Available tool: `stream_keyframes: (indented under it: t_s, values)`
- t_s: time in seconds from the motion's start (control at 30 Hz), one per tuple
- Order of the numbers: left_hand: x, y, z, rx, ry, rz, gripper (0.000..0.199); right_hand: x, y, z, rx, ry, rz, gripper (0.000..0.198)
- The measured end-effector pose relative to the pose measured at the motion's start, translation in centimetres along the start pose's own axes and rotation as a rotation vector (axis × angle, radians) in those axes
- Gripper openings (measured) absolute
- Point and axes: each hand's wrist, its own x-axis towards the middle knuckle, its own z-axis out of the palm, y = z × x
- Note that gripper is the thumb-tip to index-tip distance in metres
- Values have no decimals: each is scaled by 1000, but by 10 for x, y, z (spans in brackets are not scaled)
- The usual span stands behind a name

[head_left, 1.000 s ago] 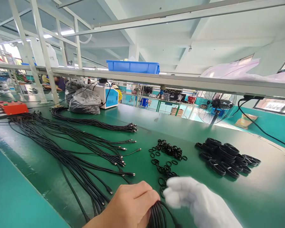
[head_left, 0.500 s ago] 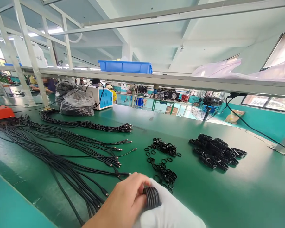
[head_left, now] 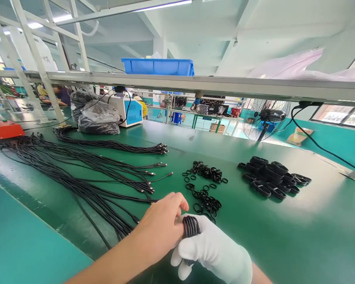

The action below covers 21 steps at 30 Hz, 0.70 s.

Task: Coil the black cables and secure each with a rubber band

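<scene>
A black cable wound into a small coil (head_left: 191,227) is held low in the middle of the view. Gripping it from the right is my right hand (head_left: 214,246), in a white glove, with its thumb across the front and fingers beneath. My bare left hand (head_left: 165,221) closes on the coil's left side, fingers bent; its fingertips are partly hidden. Just beyond the hands lie small black rings (head_left: 208,172) in two loose heaps. Long black cables (head_left: 77,179) with metal plugs spread over the table to the left.
Finished-looking black cable coils (head_left: 266,177) are piled on the green table (head_left: 254,236) at right. A red box (head_left: 6,129) stands far left, and a blue-white machine (head_left: 131,111) and bagged black material (head_left: 99,120) at the back. Overhead, a shelf carries a blue bin (head_left: 158,67).
Both hands and the coil show more fully now, with the gloved thumb and fingers visible around it. My left index finger has lifted slightly off the coil. The camera view has tilted down a little.
</scene>
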Motion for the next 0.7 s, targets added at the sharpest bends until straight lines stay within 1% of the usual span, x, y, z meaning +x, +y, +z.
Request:
stream_keyframes:
  t_s: [0.07,0.13,0.23,0.33,0.4,0.53,0.6,0.7]
  values:
    - [0,-2,1,-90,15,67,23,0,-1,1,-44,9,16,22]
    - [0,-4,6,-129,67,89,25,2,-1,1,-65,9,3,19]
    - [-1,-6,14,-73,140,71,26,5,2,-1,-80,21,-35,19]
    - [-2,-6,16,21,138,71,32,10,8,-4,-95,35,-56,19]
    - [-2,-8,15,59,128,83,33,12,12,-7,-105,20,-57,19]
    - [-4,-16,20,68,127,121,30,16,17,-10,-85,-24,-52,23]
    - [-6,-21,24,69,163,151,31,17,18,-9,-69,-32,-45,24]
    - [-6,-27,31,71,221,184,32,18,20,-4,-82,-23,-12,19]
